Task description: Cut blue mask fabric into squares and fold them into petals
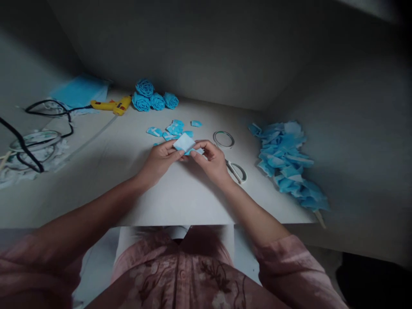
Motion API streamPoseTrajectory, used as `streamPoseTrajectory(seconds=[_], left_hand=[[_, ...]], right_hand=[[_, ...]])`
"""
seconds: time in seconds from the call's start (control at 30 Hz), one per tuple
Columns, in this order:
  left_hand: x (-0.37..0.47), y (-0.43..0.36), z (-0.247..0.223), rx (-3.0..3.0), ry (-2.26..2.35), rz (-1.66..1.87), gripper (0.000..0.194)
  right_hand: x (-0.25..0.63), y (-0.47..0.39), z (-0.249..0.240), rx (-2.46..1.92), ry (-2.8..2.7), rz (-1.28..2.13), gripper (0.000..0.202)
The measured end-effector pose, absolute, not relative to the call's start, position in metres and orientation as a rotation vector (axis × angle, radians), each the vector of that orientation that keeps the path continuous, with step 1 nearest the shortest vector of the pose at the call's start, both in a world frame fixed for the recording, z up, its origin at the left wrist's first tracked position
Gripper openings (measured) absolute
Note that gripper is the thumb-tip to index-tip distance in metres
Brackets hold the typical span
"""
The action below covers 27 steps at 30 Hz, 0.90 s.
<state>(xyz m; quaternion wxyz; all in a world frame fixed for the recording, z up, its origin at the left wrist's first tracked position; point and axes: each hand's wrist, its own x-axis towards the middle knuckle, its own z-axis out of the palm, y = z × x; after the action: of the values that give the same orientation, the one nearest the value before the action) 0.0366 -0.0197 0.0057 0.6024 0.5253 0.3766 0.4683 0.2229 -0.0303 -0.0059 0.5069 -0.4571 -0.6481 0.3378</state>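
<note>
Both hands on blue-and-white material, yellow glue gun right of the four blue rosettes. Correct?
Wrong side: the head view shows the yellow glue gun left of the four blue rosettes. The left hand and right hand are on blue-and-white material, as you say.

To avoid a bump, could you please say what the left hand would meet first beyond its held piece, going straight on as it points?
Past the blue-and-white piece, the left hand would probably meet the right hand first, though depth is unclear.

Pale blue-white piece (184, 142), apparently folded, diamond-wise, held above tabletop (180, 201).
</note>
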Motion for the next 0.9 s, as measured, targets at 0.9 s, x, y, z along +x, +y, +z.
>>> streamPoseTrajectory(seconds=[0.9], left_hand=[[0.0375,-0.015,-0.0038,1.075,0.749,1.024,0.043]], right_hand=[[0.2179,-0.0305,-0.0104,-0.983,-1.406,1.166,0.095]])
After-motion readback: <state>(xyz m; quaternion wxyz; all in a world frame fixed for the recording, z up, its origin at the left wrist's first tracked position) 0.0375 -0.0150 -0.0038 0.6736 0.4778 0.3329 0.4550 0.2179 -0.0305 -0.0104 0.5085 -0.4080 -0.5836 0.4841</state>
